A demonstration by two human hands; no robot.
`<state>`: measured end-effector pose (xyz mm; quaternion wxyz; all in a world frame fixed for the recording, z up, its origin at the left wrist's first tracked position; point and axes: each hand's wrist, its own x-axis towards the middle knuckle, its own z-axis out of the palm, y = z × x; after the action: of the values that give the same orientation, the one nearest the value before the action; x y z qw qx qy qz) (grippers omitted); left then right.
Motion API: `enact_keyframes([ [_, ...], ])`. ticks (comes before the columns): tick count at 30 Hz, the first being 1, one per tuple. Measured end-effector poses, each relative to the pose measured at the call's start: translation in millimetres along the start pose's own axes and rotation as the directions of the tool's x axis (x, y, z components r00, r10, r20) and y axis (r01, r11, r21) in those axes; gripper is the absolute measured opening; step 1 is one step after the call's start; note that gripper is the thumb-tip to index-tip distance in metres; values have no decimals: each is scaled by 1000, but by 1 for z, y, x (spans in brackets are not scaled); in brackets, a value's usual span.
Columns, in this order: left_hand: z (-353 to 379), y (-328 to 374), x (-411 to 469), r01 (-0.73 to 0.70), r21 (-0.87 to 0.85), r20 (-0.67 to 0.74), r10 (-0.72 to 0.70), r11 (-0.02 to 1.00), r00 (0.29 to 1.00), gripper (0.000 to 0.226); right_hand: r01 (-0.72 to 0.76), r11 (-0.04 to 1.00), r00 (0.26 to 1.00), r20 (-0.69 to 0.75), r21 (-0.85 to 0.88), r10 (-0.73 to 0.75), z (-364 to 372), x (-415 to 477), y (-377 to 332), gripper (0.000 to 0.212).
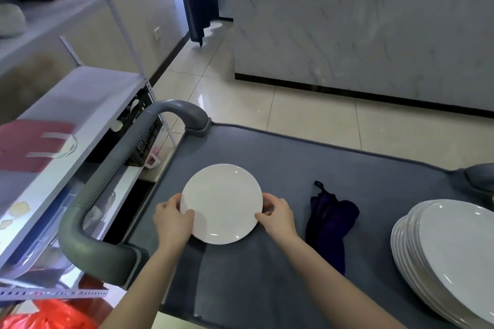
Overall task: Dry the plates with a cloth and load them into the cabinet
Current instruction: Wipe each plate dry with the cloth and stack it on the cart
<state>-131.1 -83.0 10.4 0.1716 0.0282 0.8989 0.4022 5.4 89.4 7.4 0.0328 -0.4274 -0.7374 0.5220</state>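
The left thumb lies on the upper face of the white plate (222, 203) at its near-left rim, and the other fingers curl round the edge beneath it, so the left hand (172, 218) pinches the rim. The right hand (275, 215) does the same on the near-right side: thumb on top, fingers bent round the edge. The plate sits level between the two hands, face up, over the left part of the grey cart top (267, 155). A shadow falls under its near edge, but whether it rests on the mat or is held just above it is hard to tell. Just right of the right hand a dark purple cloth (327, 222) lies crumpled on the cart. Further right, at the cart's edge, stands a stack of white plates (449, 256). The cart's grey handle (107, 181) arches at the left, beside a white metal shelf rack (80, 93)
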Motion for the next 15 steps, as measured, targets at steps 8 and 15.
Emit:
enact_keyframes([
  [8,56,87,-53,-327,-211,221,371,921,902,28,98,995,989,-112,34,-93,-93,-36,4,23],
  [15,146,167,-119,-508,-260,498,565,821,658,16,72,981,860,-487,-182,-154,-216,-90,44,25],
])
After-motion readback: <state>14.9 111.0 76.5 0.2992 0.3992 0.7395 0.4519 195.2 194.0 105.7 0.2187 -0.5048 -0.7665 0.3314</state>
